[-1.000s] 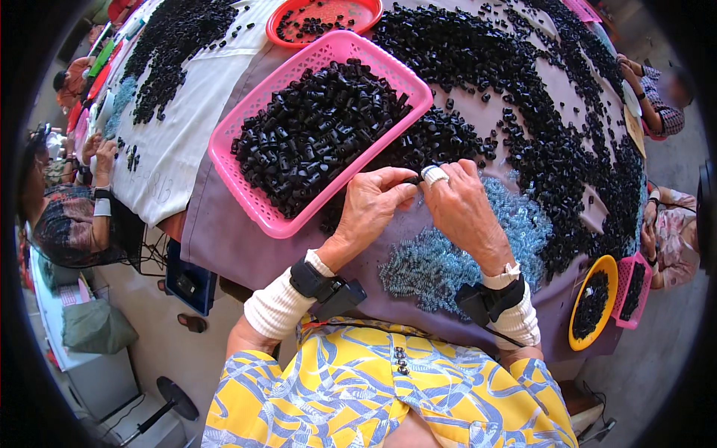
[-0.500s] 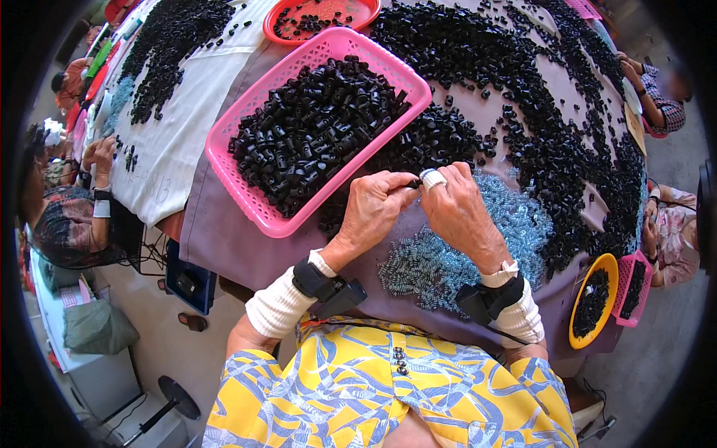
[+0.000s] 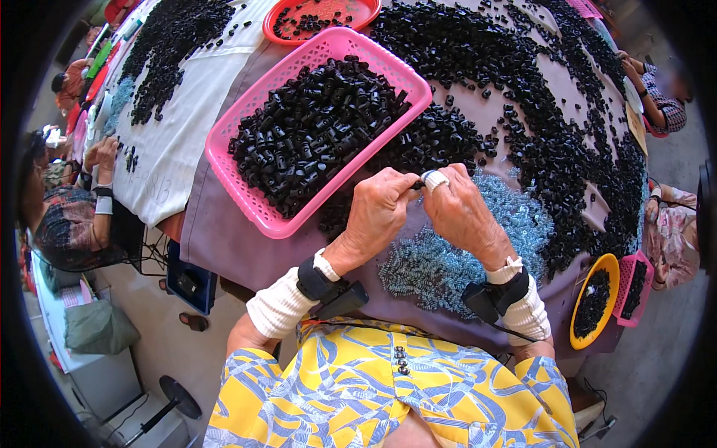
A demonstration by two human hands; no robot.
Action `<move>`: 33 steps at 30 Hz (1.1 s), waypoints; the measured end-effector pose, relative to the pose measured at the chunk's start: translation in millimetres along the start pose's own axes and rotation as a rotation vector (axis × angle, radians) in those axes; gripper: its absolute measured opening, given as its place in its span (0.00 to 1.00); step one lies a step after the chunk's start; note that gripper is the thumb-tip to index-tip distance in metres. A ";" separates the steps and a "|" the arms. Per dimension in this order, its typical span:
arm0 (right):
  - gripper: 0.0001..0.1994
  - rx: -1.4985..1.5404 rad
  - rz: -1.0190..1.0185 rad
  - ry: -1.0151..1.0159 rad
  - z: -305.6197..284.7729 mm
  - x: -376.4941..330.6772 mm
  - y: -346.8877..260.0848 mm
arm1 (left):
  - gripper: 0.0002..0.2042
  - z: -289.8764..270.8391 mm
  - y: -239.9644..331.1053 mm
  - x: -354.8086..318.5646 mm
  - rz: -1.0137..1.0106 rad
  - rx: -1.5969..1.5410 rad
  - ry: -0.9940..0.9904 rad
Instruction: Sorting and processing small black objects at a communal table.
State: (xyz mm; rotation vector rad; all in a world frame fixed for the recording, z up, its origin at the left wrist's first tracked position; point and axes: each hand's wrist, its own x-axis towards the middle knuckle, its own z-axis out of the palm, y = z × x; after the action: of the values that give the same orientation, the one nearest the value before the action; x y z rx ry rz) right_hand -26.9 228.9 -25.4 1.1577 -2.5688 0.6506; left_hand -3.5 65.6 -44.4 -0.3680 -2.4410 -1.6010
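Observation:
My left hand [image 3: 378, 210] and my right hand [image 3: 464, 215] meet over the table, fingertips pinched together on a small black plastic cord lock [image 3: 418, 184]. Most of it is hidden by the fingers. White tape wraps a finger of the right hand. Beyond the left hand stands a pink basket [image 3: 246, 201] heaped with black cord locks [image 3: 317, 127]. Under and beside the right hand spreads a pile of small bluish metal springs [image 3: 426, 269]. Loose black plastic parts [image 3: 441, 134] lie just past my fingertips.
Black parts [image 3: 553, 149] cover much of the purple-grey cloth [image 3: 224, 246]. A red tray [image 3: 299, 22] is at the back; a yellow tray [image 3: 614, 299] and a small pink basket [image 3: 644, 257] sit at right. Other people [image 3: 71, 216] work at both sides.
Both hands stay pinched together at nearly the same spot, while the left wrist has shifted and turned slightly. At the right edge, another person's hands have moved.

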 end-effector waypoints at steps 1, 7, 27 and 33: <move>0.04 -0.001 0.001 0.001 0.0 0.3 -0.1 | 0.10 0.6 0.6 -0.2 0.016 0.008 0.012; 0.02 -0.034 0.012 -0.031 -2.8 3.6 5.1 | 0.11 -1.2 0.2 6.0 -0.059 0.027 -0.040; 0.11 -0.039 0.139 0.124 -18.3 16.0 -0.5 | 0.12 -12.3 5.3 17.5 -0.636 -0.921 -0.281; 0.11 -0.013 0.154 0.151 -19.6 16.9 -2.9 | 0.12 -10.6 10.4 19.0 -0.555 -0.764 -0.279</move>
State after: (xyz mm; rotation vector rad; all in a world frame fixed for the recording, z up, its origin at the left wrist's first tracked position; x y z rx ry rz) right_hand -34.8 226.0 -0.9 0.8763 -2.5460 0.7251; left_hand -17.9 61.7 -25.4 0.0046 -2.1025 -2.8861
